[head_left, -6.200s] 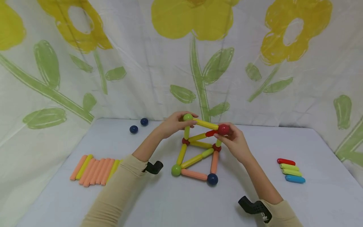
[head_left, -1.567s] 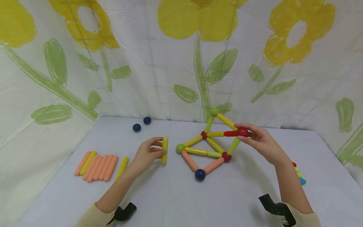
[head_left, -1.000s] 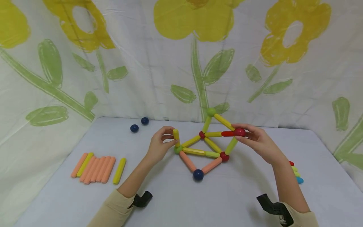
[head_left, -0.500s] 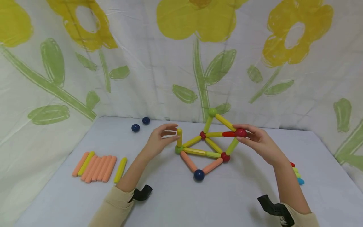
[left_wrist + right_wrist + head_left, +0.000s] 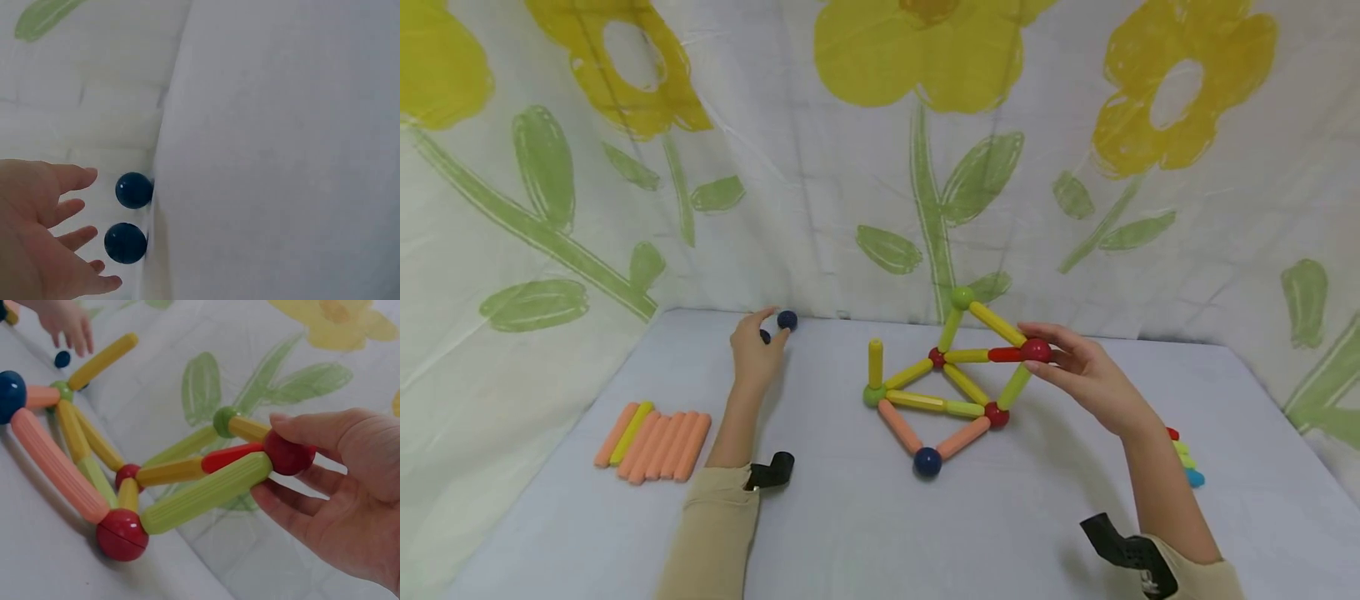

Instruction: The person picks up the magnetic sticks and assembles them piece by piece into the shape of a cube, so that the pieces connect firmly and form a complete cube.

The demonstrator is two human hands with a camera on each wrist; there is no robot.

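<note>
**Left hand (image 5: 754, 354) quits the yellow upright (image 5: 876, 363) and shoots across to the blue balls (image 5: 787, 320)!**

Widest first: the table (image 5: 850, 542) carries everything, and out on it the stick-and-ball frame (image 5: 966, 383) keeps its shape from half a second ago. Call that frame the dial's centre. Just below nine o'clock lies the row of sticks (image 5: 655, 446), mostly salmon with one yellow, unchanged. At three o'clock the right hand (image 5: 1090, 379) hasn't budged, thumb and fingers gripping the red ball (image 5: 1037, 351) at the frame's two-to-three corner. But here's the move: the left hand is out at half past nine, fingers spread, holding nothing, and no contact shows from the left wrist. Closer in on that same line, the yellow upright stands alone on the green ball (image 5: 875, 395); that join seems to be bearing up, which, I'd judge, frees the left hand for another piece. Smallest of all, the blue balls sit near each other, the nearer one framed between thumb and finger.
</note>
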